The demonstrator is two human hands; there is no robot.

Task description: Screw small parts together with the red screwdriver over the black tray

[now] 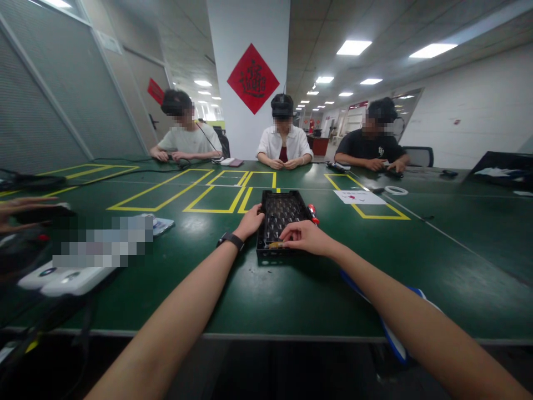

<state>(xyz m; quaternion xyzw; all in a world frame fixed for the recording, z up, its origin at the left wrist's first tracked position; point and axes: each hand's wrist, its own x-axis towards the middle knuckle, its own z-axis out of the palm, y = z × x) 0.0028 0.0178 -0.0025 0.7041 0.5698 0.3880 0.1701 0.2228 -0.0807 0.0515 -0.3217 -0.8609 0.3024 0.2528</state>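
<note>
A black tray (285, 207) lies on the green table in front of me, filled with rows of small shiny metal pieces. My left hand (250, 220) grips the tray's left side, thumb at the rim; a dark watch (231, 239) is on that wrist. Over the near right part of the tray is my right hand (307, 235), its thumb and fingertips pinched together. A small yellowish piece (275, 244) lies along the tray's near edge, touching or just beside those fingertips; I cannot tell which. A red-handled screwdriver (313, 213) rests against the tray's right side.
Yellow tape outlines (212, 211) mark the green table (233, 300). A printed sheet (360, 197) and white tape roll (395, 190) lie right; a white device (79, 280) and another person's hand (14, 211) are left. A blue-edged item (393, 336) is under my right forearm. Several people sit opposite.
</note>
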